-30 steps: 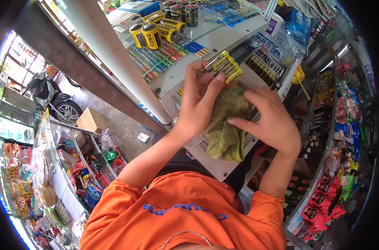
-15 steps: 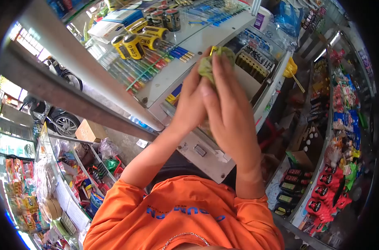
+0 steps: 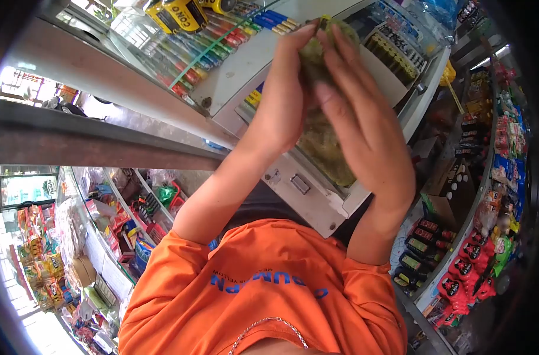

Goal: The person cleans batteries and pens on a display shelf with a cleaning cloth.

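Observation:
A crumpled yellow-green plastic bag (image 3: 334, 32) is pressed between my two hands, above an open drawer. My left hand (image 3: 286, 89) lies along its left side, fingers stretched up. From the right, my right hand (image 3: 370, 124) presses against it, its thumb pointing toward my left hand. The palms are apart near the wrists, and the fingers partly cover the bag. Below them, in the drawer's near compartment, lies a greenish crumpled bundle (image 3: 328, 154) whose kind I cannot make out. Rows of small batteries (image 3: 393, 56) stand in the drawer's far part.
Left of the drawer is a glass-topped counter with pens (image 3: 216, 50) and large yellow batteries (image 3: 180, 15). A metal beam (image 3: 103, 133) crosses on the left. Shelves with red packets (image 3: 465, 269) and dark boxes (image 3: 420, 248) run along the right.
My view has tilted down and closer to the drawer. My palms have parted near the wrists, showing the greenish bundle beneath. The bag remains between my fingers.

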`<action>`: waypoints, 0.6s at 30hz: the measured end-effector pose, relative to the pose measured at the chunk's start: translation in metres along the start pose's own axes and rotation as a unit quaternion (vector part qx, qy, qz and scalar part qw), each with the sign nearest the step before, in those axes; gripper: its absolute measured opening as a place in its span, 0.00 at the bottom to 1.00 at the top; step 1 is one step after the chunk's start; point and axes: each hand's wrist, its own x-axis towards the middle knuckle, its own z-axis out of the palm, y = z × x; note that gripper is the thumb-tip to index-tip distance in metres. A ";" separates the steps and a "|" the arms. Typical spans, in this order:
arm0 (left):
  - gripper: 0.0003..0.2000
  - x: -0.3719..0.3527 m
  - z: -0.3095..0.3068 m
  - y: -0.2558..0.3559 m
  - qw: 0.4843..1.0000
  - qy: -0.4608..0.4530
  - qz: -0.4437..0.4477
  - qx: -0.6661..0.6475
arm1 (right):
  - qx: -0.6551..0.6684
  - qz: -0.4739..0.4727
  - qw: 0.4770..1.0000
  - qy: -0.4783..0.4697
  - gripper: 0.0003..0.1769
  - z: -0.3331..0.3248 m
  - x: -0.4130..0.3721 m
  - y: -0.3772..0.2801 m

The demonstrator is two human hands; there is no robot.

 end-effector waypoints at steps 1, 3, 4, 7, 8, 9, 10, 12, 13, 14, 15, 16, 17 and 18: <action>0.32 0.001 -0.004 0.000 0.999 0.006 -0.032 0.014 | 0.013 0.006 1.000 0.006 0.29 -0.001 0.001 0.006; 0.32 0.002 -0.008 -0.002 0.998 -0.019 -0.056 0.035 | 0.004 0.006 1.000 0.018 0.28 -0.006 0.007 0.016; 0.31 0.003 -0.007 -0.002 0.997 -0.050 -0.048 0.042 | -0.011 0.002 0.999 0.034 0.27 -0.008 0.010 0.021; 0.34 0.003 -0.003 -0.003 0.996 -0.059 -0.060 0.025 | -0.101 0.028 0.991 0.080 0.24 -0.007 0.016 0.033; 0.35 0.004 -0.004 -0.005 0.996 -0.059 -0.063 0.036 | -0.101 0.028 0.991 0.079 0.24 -0.007 0.015 0.034; 0.35 0.005 -0.005 -0.006 0.996 -0.057 -0.064 0.035 | -0.127 0.048 0.986 0.091 0.23 -0.006 0.012 0.034; 0.36 0.006 -0.006 -0.008 0.994 -0.046 -0.082 0.054 | -0.153 0.068 0.980 0.103 0.22 -0.006 0.009 0.035; 0.37 0.005 -0.004 -0.009 0.991 -0.036 -0.102 0.073 | -0.142 0.073 0.978 0.131 0.20 -0.003 0.006 0.031; 0.37 0.003 0.000 -0.007 0.992 -0.035 -0.096 0.070 | -0.132 0.077 0.975 0.161 0.18 -0.002 0.005 0.030; 0.36 0.002 0.003 -0.005 0.993 -0.035 -0.089 0.068 | -0.135 0.079 0.974 0.162 0.18 -0.003 0.006 0.028; 0.36 0.003 0.001 -0.005 0.993 -0.038 -0.090 0.067 | -0.098 0.070 0.981 0.151 0.16 -0.006 0.008 0.025; 0.35 0.003 -0.003 -0.004 0.990 -0.032 -0.094 0.104 | -0.059 0.061 0.987 0.138 0.14 -0.008 0.010 0.023; 0.34 0.002 -0.005 -0.003 0.985 -0.025 -0.098 0.142 | -0.059 0.060 0.987 0.138 0.14 -0.009 0.010 0.022; 0.34 0.000 -0.003 -0.001 0.985 -0.024 -0.096 0.142 | -0.038 0.034 0.992 0.111 0.13 -0.010 0.011 0.021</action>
